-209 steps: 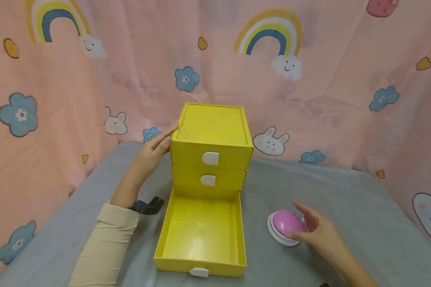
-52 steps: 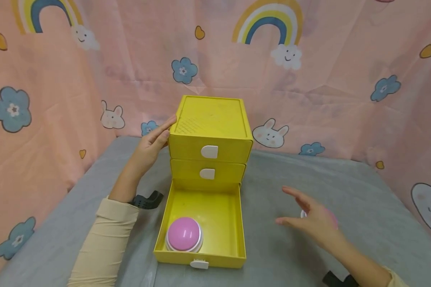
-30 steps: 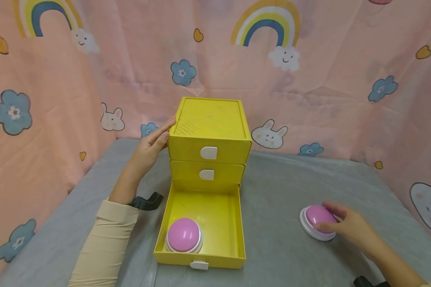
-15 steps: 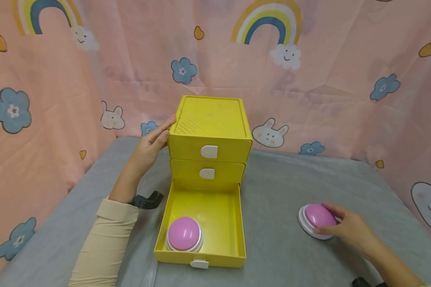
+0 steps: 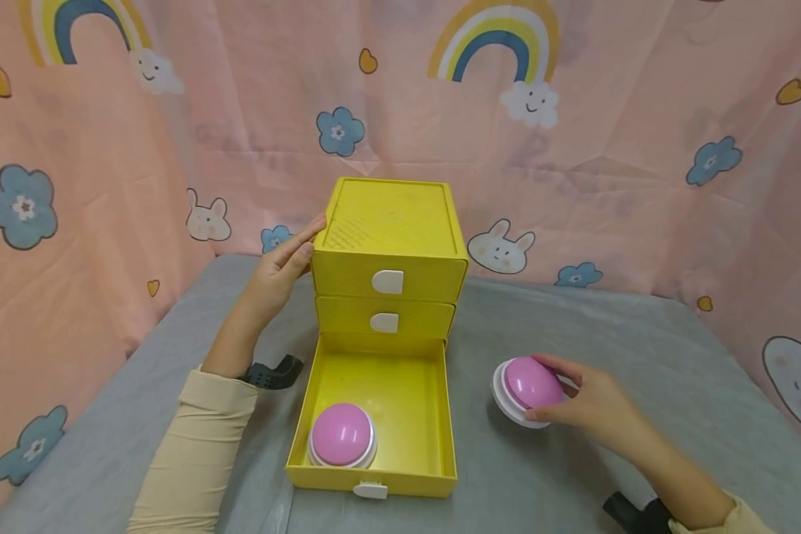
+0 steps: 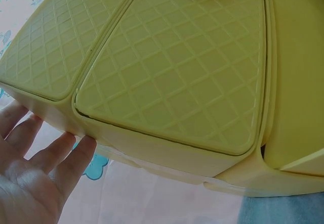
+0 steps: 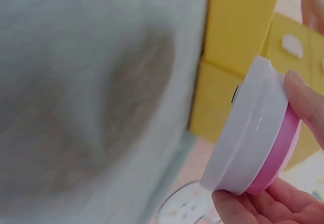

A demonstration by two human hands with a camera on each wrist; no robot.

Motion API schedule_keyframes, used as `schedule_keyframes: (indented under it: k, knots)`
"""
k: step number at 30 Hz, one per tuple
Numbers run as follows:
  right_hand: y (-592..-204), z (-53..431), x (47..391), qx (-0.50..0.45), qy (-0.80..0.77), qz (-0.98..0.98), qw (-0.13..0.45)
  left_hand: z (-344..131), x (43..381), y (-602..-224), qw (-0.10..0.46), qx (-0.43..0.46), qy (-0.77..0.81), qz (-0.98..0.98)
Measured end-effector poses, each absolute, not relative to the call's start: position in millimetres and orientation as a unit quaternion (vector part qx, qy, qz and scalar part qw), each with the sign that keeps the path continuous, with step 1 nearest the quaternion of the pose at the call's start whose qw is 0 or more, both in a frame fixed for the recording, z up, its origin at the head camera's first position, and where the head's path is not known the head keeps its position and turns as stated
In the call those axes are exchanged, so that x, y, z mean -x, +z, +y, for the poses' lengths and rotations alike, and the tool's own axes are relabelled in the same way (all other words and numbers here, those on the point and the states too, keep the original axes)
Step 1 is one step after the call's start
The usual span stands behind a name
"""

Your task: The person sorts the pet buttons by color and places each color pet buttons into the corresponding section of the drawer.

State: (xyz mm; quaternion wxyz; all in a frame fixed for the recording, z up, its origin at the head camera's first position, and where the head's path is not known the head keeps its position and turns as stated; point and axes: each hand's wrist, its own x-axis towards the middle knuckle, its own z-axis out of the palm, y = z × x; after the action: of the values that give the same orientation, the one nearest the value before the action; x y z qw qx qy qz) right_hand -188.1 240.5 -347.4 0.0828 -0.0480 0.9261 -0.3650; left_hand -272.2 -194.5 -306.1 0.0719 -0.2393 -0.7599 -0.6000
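A yellow drawer cabinet [image 5: 394,215] stands mid-table with its bottom drawer [image 5: 407,415] pulled out. One pink push button [image 5: 342,436] with a white base sits in that drawer's front left corner. Right of the drawer, my right hand [image 5: 594,400] grips a second pink push button [image 5: 532,382] by its edges, tilted and off the table. The right wrist view shows the white base [image 7: 248,133] of that button, with thumb and fingers on opposite sides. Straight fingers of my left hand [image 5: 277,278] rest against the cabinet's left side, near its top front corner.
White tabs [image 5: 389,282] mark the two upper drawers, which are pushed in. A grey cloth [image 5: 641,356] covers the table. Behind it hangs a pink patterned curtain [image 5: 274,96]. A black wrist mount [image 5: 275,372] juts beside the open drawer.
The drawer held nothing 7 seconds ago; one pink push button now sits in it. My right hand has since gripped another, lifted it and brought it leftward. The left hand stays put.
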Motion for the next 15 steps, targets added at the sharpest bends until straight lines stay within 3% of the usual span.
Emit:
schedule_keyframes:
  k: [15]
  knots:
    - [-325.2, 169.8, 194.3, 0.135, -0.404, 0.902, 0.074, -195.0, 272.3, -306.1, 0.072, 0.238, -0.598, -0.762]
